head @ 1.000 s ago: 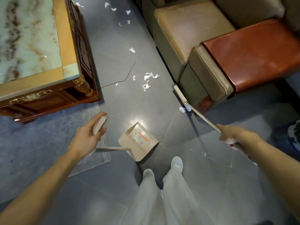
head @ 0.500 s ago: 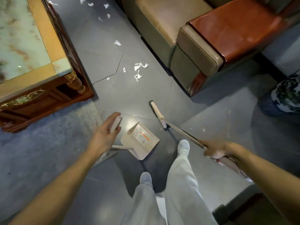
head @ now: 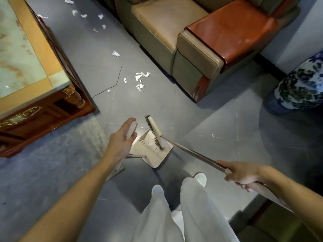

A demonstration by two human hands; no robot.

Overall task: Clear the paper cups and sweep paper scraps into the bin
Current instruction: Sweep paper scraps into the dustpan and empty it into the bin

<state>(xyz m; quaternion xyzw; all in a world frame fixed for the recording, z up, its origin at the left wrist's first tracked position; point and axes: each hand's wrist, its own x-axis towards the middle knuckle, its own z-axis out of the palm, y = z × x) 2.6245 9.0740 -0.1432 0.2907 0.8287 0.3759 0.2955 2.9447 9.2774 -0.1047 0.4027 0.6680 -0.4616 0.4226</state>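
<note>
Broom head (head: 156,132) has swung onto dustpan (head: 154,155), just right of left hand (head: 120,140), fingers curled round dustpan handle (head: 132,128), mostly hidden. Right hand (head: 242,173) wraps broom pole (head: 192,152). Paper scraps (head: 140,79) beyond fingertips, open floor between table (head: 58,79), sofa (head: 192,72).

White paper scraps (head: 140,79) lie crumpled on the grey floor (head: 201,119) at centre frame, with more scattered toward the upper left. Just below them my beige dustpan (head: 157,158) sits low, and the cream head of my broom (head: 154,130), dark bristles down, rests slanted across it.
</note>
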